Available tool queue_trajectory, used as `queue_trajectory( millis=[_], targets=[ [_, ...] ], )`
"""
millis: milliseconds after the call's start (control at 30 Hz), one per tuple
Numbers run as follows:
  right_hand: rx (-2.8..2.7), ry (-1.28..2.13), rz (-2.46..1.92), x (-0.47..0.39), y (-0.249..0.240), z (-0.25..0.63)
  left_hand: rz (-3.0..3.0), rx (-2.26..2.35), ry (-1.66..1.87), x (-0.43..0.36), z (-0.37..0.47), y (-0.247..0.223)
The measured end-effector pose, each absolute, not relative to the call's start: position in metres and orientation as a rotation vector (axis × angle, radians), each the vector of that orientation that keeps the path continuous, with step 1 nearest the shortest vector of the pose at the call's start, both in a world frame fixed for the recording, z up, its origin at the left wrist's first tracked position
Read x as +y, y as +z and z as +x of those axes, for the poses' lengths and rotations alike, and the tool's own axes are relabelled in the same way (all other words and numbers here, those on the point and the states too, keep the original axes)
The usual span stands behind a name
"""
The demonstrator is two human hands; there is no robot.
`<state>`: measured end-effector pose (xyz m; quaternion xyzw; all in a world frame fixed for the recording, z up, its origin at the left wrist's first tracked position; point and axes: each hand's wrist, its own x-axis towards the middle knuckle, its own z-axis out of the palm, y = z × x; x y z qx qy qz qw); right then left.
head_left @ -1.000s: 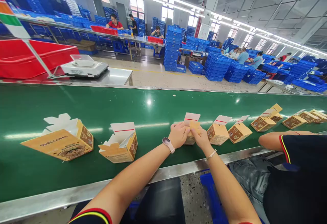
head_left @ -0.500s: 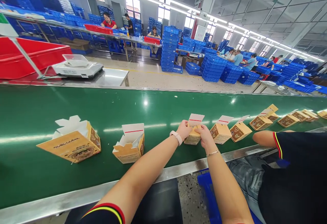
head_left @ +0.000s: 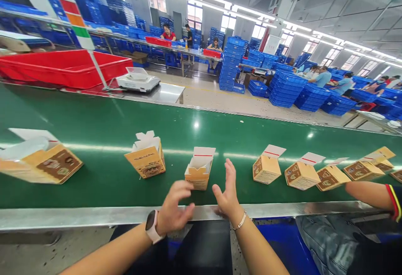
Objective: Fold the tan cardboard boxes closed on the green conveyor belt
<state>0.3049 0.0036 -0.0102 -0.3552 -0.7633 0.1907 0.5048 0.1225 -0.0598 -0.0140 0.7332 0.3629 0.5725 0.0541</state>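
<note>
My left hand [head_left: 176, 208], with a watch at the wrist, is open just below a small open-topped carton [head_left: 197, 178], its fingers apart and slightly blurred. To the right of that carton, my right hand [head_left: 228, 191] is open with fingers raised and thumb out, holding nothing. The carton's white flap with a red line stands up at its back. Further left on the green belt [head_left: 106, 187] are an open carton with raised white flaps [head_left: 147, 162] and a larger one lying tilted [head_left: 59, 164]. A carton with a folded-in top [head_left: 266, 169] stands right of my right hand.
More cartons [head_left: 302, 175] line the belt at the right, beside a neighbouring person's arm [head_left: 370, 194]. A metal rail [head_left: 94, 217] edges the belt. Beyond it are a red tub [head_left: 75, 72], a white scale [head_left: 138, 80] and stacked blue crates [head_left: 287, 88].
Both hands have let go of the carton they held, which now stands to the right. They have moved left and opened near another carton. The view has turned left.
</note>
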Motion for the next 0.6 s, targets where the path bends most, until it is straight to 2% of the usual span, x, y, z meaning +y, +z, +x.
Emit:
queue_trajectory(
  millis=[67,133,267,367,467,600],
  targets=[
    [-1.995,0.525,-0.753,0.014,-0.009,0.292,2.095,1.425,1.718,-0.044,0.104,-0.015],
    [-2.063,0.522,-0.695,0.026,-0.008,0.288,1.943,1.515,1.688,-0.026,0.097,-0.016],
    [-1.988,0.444,-0.774,0.039,-0.007,0.292,1.496,1.453,1.819,0.005,0.108,-0.019],
    [-1.928,0.384,-0.872,0.043,-0.007,0.299,1.258,1.308,1.741,0.021,0.123,-0.017],
    [-1.991,0.353,-0.910,0.044,-0.008,0.304,1.287,1.165,1.646,0.027,0.133,-0.012],
    [-2.097,0.179,-0.871,0.034,-0.016,0.309,1.664,1.149,1.642,0.021,0.134,-0.012]
  ],
)
